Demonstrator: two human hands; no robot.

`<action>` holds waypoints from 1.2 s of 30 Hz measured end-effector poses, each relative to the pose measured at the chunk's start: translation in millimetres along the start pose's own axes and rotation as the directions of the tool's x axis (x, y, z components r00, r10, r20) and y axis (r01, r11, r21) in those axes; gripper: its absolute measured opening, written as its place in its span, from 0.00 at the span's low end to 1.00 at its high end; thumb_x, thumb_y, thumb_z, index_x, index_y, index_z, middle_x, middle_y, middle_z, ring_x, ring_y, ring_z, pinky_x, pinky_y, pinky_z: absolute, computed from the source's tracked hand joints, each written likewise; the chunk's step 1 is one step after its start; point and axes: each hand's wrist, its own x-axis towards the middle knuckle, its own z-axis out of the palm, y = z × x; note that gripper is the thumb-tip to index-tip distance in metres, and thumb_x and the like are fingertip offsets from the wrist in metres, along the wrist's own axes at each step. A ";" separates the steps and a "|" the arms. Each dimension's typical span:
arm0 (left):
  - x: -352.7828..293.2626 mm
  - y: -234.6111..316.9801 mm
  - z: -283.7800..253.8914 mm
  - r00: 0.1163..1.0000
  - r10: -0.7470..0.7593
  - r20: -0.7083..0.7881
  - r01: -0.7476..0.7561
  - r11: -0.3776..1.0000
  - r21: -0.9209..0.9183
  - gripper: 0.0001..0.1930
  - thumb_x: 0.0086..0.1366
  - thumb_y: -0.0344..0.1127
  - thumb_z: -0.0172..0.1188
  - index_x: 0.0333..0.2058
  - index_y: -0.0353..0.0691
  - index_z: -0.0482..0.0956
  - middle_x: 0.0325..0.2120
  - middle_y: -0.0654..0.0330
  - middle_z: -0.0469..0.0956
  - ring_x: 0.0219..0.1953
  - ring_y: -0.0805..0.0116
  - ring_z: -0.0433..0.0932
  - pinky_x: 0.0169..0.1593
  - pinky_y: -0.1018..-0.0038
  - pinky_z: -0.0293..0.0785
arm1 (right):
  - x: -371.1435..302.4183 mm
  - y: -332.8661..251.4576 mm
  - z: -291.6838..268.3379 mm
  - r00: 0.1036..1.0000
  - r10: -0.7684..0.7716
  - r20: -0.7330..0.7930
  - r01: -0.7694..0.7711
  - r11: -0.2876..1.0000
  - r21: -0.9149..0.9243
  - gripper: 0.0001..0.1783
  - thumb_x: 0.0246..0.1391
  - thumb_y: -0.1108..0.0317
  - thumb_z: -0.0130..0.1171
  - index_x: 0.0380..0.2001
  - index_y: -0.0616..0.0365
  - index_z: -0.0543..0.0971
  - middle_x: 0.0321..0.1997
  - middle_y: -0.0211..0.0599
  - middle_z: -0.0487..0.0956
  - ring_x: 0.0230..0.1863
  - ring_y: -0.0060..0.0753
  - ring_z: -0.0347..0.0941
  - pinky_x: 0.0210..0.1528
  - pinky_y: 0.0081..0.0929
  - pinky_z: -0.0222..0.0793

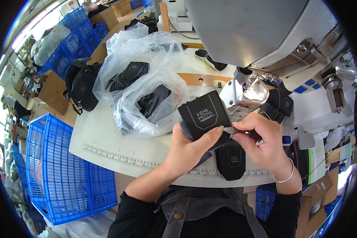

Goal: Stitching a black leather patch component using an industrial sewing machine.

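Note:
My left hand point(194, 148) is closed on a black fabric panel point(204, 111) with a pale print and stitched outline, its thumb over the lower edge. The panel is held up above the table. My right hand point(261, 137) pinches a small metal tool point(228, 130), which looks like thread snips, its tip against the panel's lower right corner by my left thumb. Most of the tool is hidden by my fingers. Below my hands, a stack of similar black panels point(232, 160) lies near the table's front edge.
A grey sewing machine point(246, 27) stands over the table's right. More black pieces point(281, 103) lie beside it. Clear plastic bags point(125, 107) with black pieces stand at the left, next to a black bag point(81, 85). A blue crate point(59, 170) sits left of the table point(95, 127).

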 end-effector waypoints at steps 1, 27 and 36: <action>-0.8 1.3 -0.1 1.000 0.001 0.002 -0.001 1.000 0.002 0.07 0.57 0.27 0.57 0.35 0.33 0.74 0.29 0.66 0.75 0.31 0.83 0.71 0.34 0.82 0.70 | -2.1 -1.5 0.2 0.998 0.045 0.042 -0.047 0.998 0.043 0.14 0.45 0.71 0.61 0.35 0.63 0.71 0.25 0.37 0.73 0.25 0.28 0.71 0.26 0.19 0.65; -14.3 8.0 -6.4 0.979 -0.137 0.152 0.142 0.989 -0.027 0.15 0.52 0.24 0.59 0.41 0.34 0.72 0.33 0.63 0.75 0.35 0.78 0.73 0.39 0.79 0.70 | 11.1 10.4 11.3 0.967 -0.087 -0.241 0.096 0.995 0.024 0.08 0.35 0.81 0.59 0.22 0.57 0.73 0.17 0.32 0.67 0.17 0.25 0.63 0.19 0.20 0.59; -32.2 9.0 -14.1 0.951 0.120 0.284 -0.280 0.720 0.635 0.16 0.46 0.26 0.61 0.36 0.31 0.73 0.31 0.54 0.75 0.35 0.66 0.76 0.37 0.76 0.71 | -29.8 0.5 12.8 0.974 0.178 -0.137 -0.102 0.894 0.436 0.26 0.47 0.76 0.56 0.49 0.61 0.59 0.23 0.26 0.64 0.22 0.13 0.56 0.24 0.12 0.53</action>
